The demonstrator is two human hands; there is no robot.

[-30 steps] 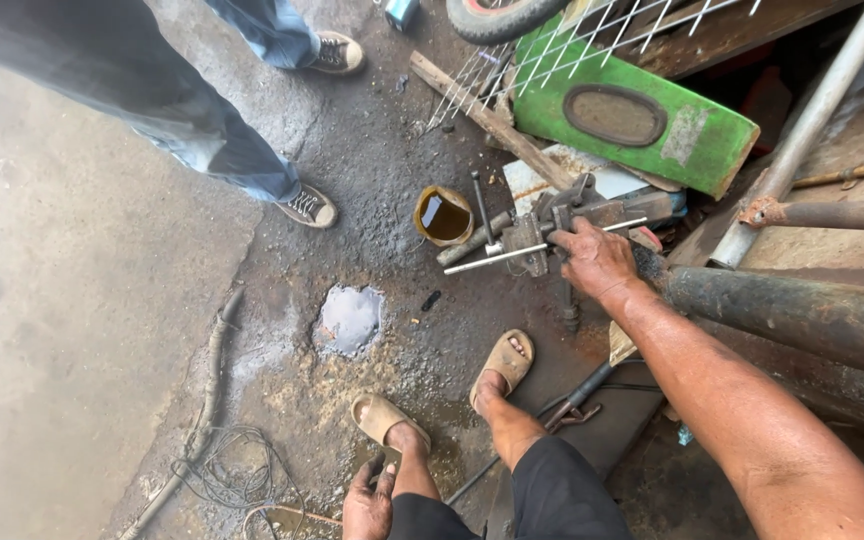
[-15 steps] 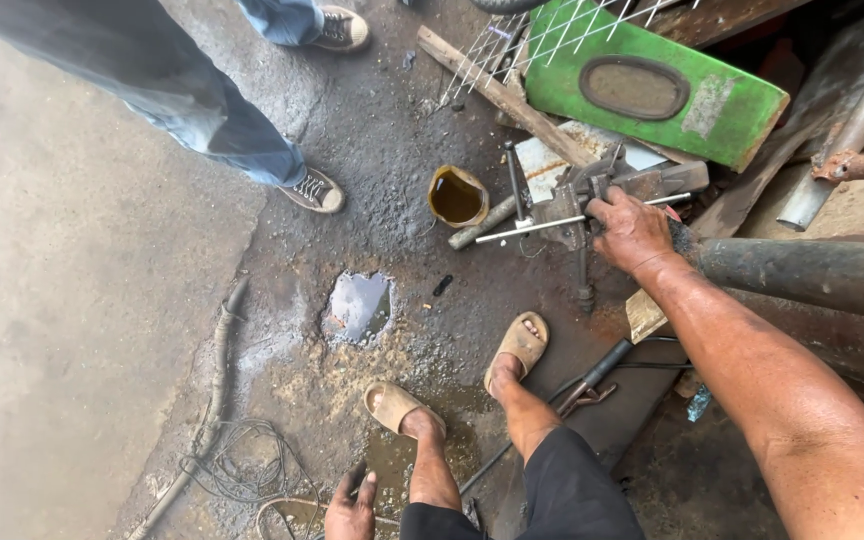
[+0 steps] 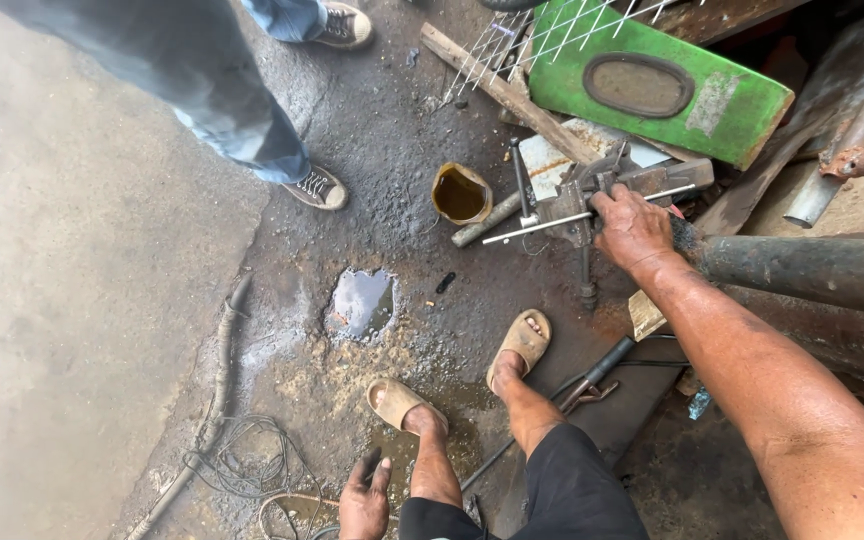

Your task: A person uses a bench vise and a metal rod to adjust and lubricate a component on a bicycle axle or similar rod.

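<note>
Right hand [image 3: 632,228] closed over grey metal clamp [image 3: 592,190], thin steel rod [image 3: 542,226] just left of knuckles. Left hand [image 3: 364,500] loosely open, empty, beside sandal [image 3: 397,402].

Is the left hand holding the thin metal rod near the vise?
No, the left hand hangs low beside the knee, while the right hand rests on the vise by the rod.
</note>
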